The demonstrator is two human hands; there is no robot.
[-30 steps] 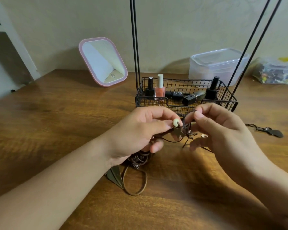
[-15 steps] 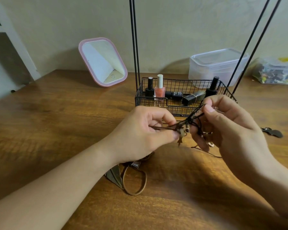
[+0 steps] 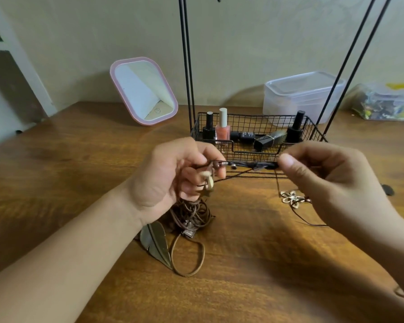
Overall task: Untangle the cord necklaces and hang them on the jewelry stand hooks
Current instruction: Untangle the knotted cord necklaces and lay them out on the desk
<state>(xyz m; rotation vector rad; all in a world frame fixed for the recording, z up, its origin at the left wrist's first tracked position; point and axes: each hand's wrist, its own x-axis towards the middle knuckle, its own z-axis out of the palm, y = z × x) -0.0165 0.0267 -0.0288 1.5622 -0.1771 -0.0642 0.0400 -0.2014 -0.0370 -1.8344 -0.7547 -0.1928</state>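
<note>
Warm brown wood of the bench [image 3: 56, 183] is filling the head view, running back to a pale wall. On it, the jewelry stand [image 3: 258, 145] is sitting just beyond my hands: a black wire basket with thin black rods rising out of the top of the picture. Nail polish bottles [image 3: 222, 127] are standing and lying inside the basket. A pink-framed mirror [image 3: 144, 90] is leaning at the back left, a clear plastic container [image 3: 303, 96] is resting behind the basket, and a clear bag [image 3: 385, 104] of small colourful bits is lying at the far right.

I am holding a stretch of dark cord [image 3: 247, 164] taut between both hands, in front of the basket's near rim. My left hand [image 3: 173, 178] is curling its fingers around the beaded end, with pale shell charms [image 3: 208, 179] dangling against my fingers. My right hand [image 3: 331, 180] is pinching the other end of that stretch between thumb and forefinger.

Below my left hand, the tangle of cord necklaces [image 3: 191, 215] is lying bunched on the bench, strands rising from it into my grip. A bronze leaf pendant [image 3: 155, 243] and a brown loop [image 3: 189, 255] are lying just in front of the tangle. A flower pendant [image 3: 290, 198] is lying on the bench beside my right hand, its thin cord trailing under my wrist.
</note>
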